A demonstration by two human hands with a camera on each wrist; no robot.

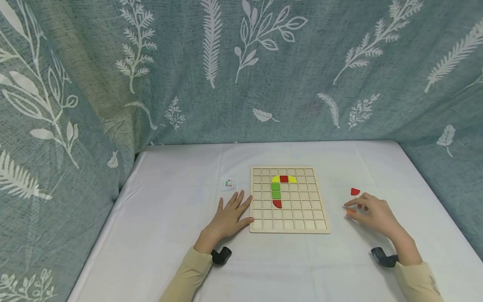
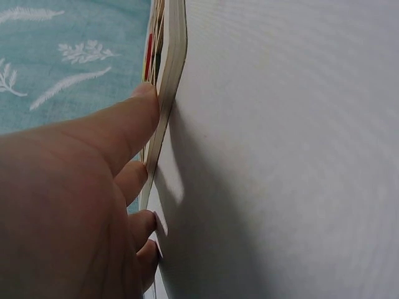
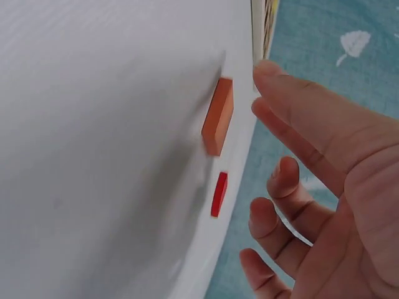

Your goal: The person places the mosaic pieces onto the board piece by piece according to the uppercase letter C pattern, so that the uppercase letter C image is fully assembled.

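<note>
My left hand [image 1: 228, 218] lies with fingers spread at the left side of a wooden grid board [image 1: 302, 226]. Its thumb and fingertips are at the board's edge in the left wrist view. On the board sit yellow rounded pieces [image 1: 276, 179], a red square [image 1: 284, 179], two green squares [image 1: 276, 191] and a red rounded piece [image 1: 277, 204]. Right of the board hovers my right hand [image 1: 371, 214], thumb and index finger apart. Below its fingers lies an orange piece [image 3: 218, 117], with a red piece [image 3: 219, 194] beyond it. Another piece is partly hidden by the fingers.
A small card [image 1: 228, 183] with a printed grid pattern lies left of the board. One red rounded piece [image 1: 355, 191] lies behind the right hand. White cloth [image 1: 286, 268] covers the table, and a leaf-patterned curtain [image 1: 234, 105] hangs behind it.
</note>
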